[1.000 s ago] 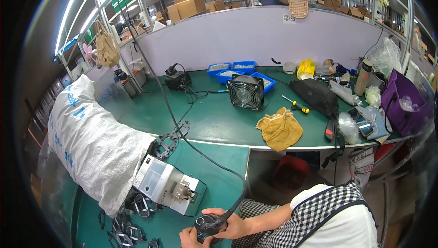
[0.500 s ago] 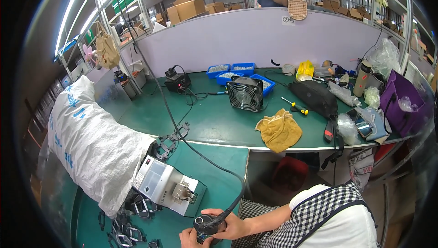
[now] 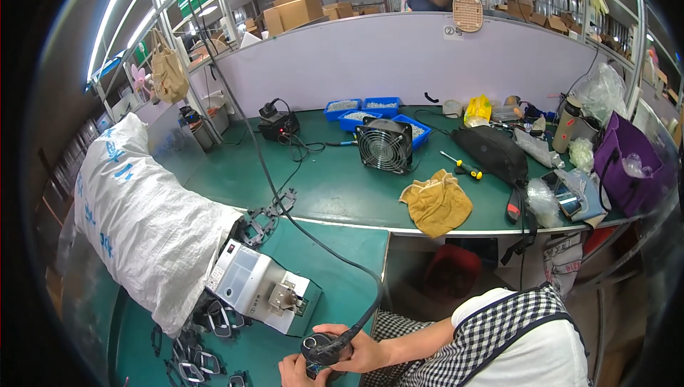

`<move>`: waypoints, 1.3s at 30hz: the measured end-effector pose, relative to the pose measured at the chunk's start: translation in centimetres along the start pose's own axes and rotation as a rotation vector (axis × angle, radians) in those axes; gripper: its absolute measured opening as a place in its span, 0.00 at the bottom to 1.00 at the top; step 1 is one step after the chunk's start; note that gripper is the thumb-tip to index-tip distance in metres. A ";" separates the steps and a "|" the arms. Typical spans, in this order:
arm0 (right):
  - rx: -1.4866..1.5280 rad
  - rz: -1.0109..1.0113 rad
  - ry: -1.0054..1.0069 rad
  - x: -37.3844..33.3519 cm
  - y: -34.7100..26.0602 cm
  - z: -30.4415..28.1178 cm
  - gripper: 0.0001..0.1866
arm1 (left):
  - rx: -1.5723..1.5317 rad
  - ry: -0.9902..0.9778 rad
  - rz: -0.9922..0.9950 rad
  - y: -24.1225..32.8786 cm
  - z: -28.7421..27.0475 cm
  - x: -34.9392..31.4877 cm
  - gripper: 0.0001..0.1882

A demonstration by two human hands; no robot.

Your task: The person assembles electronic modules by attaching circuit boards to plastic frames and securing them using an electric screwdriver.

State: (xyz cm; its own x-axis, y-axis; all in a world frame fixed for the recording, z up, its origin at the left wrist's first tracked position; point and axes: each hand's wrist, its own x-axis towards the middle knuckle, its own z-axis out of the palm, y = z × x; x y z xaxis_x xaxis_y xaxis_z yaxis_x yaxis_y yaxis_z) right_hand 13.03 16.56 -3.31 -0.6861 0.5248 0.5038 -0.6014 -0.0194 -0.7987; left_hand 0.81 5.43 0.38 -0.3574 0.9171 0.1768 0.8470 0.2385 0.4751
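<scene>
At the lower edge my right hand point(image 3: 365, 351) is closed around a black electric screwdriver point(image 3: 319, 348), seen end-on, with its thick cable curving up and away. Just left of it, my left hand point(image 3: 293, 371) has its fingers bent in under the tool, around something small and dark that is mostly hidden. Beyond the hands stands a white and grey screw feeder point(image 3: 249, 280) with a metal fitting point(image 3: 286, 299) at its near end. Several black plastic frames point(image 3: 206, 362) lie to the left of my hands.
A big white woven sack point(image 3: 142, 209) lies on the left, dark parts at its mouth. Farther back are a fan point(image 3: 385, 148), blue trays of small parts point(image 3: 342, 106), a mustard cloth point(image 3: 436, 203), a yellow-handled screwdriver point(image 3: 462, 165) and a purple bag point(image 3: 630, 163).
My hands and the electric screwdriver stay in nearly the same place. The view has shifted slightly. Behind the partition, another person's head has tilted lower.
</scene>
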 end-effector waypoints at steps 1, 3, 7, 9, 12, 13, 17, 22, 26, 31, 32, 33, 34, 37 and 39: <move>-0.008 -0.010 0.011 0.2 -0.4 0.2 0.38 | -0.001 0.001 0.001 0.0 0.0 0.0 0.22; -0.015 -0.020 0.022 0.3 -0.7 0.3 0.38 | -0.002 0.007 0.005 0.0 0.0 -0.1 0.22; -0.029 -0.043 0.008 0.3 -0.9 0.2 0.39 | 0.009 0.008 0.013 -0.1 0.0 -0.1 0.21; -0.052 -0.061 0.005 0.3 -0.9 0.2 0.39 | 0.011 0.010 0.015 -0.1 0.1 -0.1 0.20; -0.039 -0.063 0.016 0.3 -0.9 0.3 0.39 | 0.017 0.008 0.014 0.0 0.1 0.0 0.19; -0.044 -0.062 0.022 0.3 -0.9 0.4 0.39 | 0.021 0.003 0.006 -0.1 0.1 -0.1 0.19; -0.054 -0.083 0.038 0.5 -0.8 0.5 0.39 | 0.017 0.005 0.009 -0.2 0.1 -0.1 0.19; -0.100 -0.103 0.045 0.6 -1.2 0.5 0.39 | 0.022 0.008 0.016 0.0 -0.1 0.0 0.19; -0.125 -0.079 0.043 0.5 -1.4 0.5 0.38 | 0.021 0.004 0.006 -0.1 0.0 0.0 0.19; -0.097 -0.082 0.040 0.5 -1.2 0.5 0.38 | 0.017 0.001 0.013 0.0 0.0 -0.1 0.19; -0.097 -0.085 0.037 0.6 -1.3 0.5 0.38 | 0.017 0.001 0.013 0.1 0.0 -0.1 0.19; -0.097 -0.085 0.037 0.6 -1.3 0.5 0.38 | 0.014 0.007 0.014 0.1 0.0 -0.1 0.19; -0.104 -0.086 0.035 0.6 -1.3 0.5 0.38 | 0.012 0.014 0.014 0.2 -0.1 -0.1 0.19; -0.113 -0.076 0.033 0.6 -1.4 0.5 0.38 | 0.008 0.007 0.006 0.2 -0.1 -0.1 0.19; -0.114 -0.064 0.034 0.7 -1.4 0.5 0.38 | 0.006 0.005 0.007 0.1 -0.1 0.0 0.19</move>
State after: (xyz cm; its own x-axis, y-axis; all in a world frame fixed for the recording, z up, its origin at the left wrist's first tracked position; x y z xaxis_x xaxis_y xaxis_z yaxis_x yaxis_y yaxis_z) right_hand 13.17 16.48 -1.71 -0.6326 0.5503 0.5450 -0.5915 0.1110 -0.7986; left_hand 0.82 5.43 0.52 -0.3539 0.9169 0.1845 0.8518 0.2344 0.4686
